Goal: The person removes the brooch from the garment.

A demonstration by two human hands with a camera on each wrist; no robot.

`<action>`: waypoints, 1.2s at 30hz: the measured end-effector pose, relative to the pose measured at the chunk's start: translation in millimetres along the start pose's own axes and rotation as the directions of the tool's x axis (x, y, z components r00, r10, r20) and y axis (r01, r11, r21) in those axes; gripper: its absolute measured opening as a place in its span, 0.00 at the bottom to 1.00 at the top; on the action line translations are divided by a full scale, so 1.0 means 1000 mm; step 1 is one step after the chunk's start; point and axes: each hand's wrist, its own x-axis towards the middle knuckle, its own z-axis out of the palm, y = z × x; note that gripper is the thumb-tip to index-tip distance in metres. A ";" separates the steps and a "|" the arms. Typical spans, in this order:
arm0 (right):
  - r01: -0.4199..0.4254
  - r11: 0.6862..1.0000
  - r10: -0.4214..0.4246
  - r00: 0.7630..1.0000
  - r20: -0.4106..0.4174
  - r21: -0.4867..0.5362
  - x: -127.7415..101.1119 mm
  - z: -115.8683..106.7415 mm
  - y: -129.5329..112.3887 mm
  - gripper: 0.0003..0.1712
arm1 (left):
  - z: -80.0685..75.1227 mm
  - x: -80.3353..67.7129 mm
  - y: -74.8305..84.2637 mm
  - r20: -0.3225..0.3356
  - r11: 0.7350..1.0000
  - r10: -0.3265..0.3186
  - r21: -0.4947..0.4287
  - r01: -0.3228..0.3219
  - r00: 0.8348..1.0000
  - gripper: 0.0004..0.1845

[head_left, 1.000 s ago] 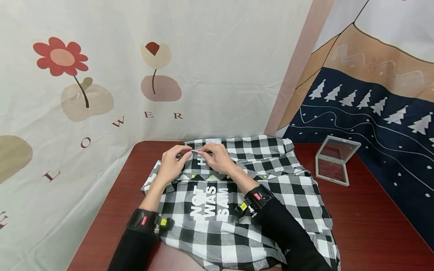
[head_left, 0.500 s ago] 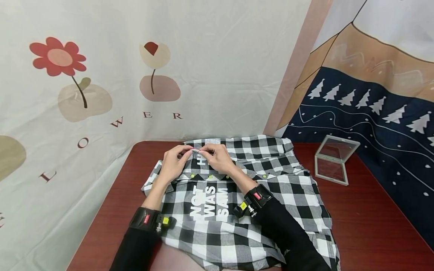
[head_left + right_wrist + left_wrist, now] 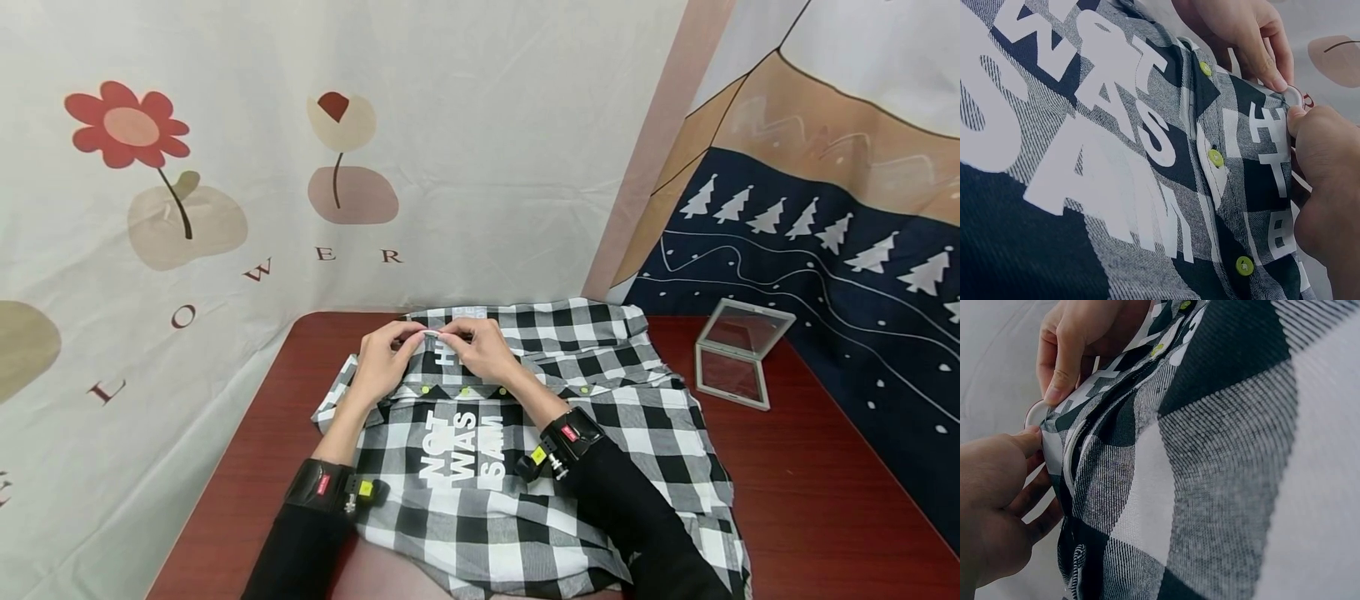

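Shirt (image 3: 525,467) edge with its small white ring (image 3: 1293,95) is pinched between left hand (image 3: 384,362) and right hand (image 3: 483,350); fastening it seems underway, needing fine alignment

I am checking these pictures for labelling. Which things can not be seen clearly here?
- Small white ring pinched by both hands: too small in the head view, half covered by fingertips in both wrist views.
- Shirt: lower hem cut by the head view's bottom edge; sleeves hide part.
- Shirt lettering: cut off in the right wrist view.
- Clear case: contents unreadable, too small.
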 end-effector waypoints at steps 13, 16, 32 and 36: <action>0.029 0.999 -0.030 1.000 -0.005 -0.023 0.000 0.002 -0.001 0.08 | -0.001 0.000 0.000 -0.005 1.000 -0.014 0.001 0.014 1.000 0.09; 0.034 0.999 -0.034 0.999 -0.001 -0.027 0.000 0.002 -0.003 0.08 | -0.001 0.000 0.000 -0.005 1.000 -0.017 0.003 0.017 1.000 0.09; 0.056 0.995 -0.051 0.997 0.064 -0.078 0.002 -0.008 -0.013 0.11 | -0.004 0.001 0.005 -0.018 0.997 0.062 0.040 -0.061 0.998 0.07; 0.100 0.986 -0.090 0.993 0.078 -0.134 0.004 -0.010 -0.017 0.12 | -0.005 0.002 0.007 -0.022 0.990 0.110 0.092 -0.107 0.994 0.08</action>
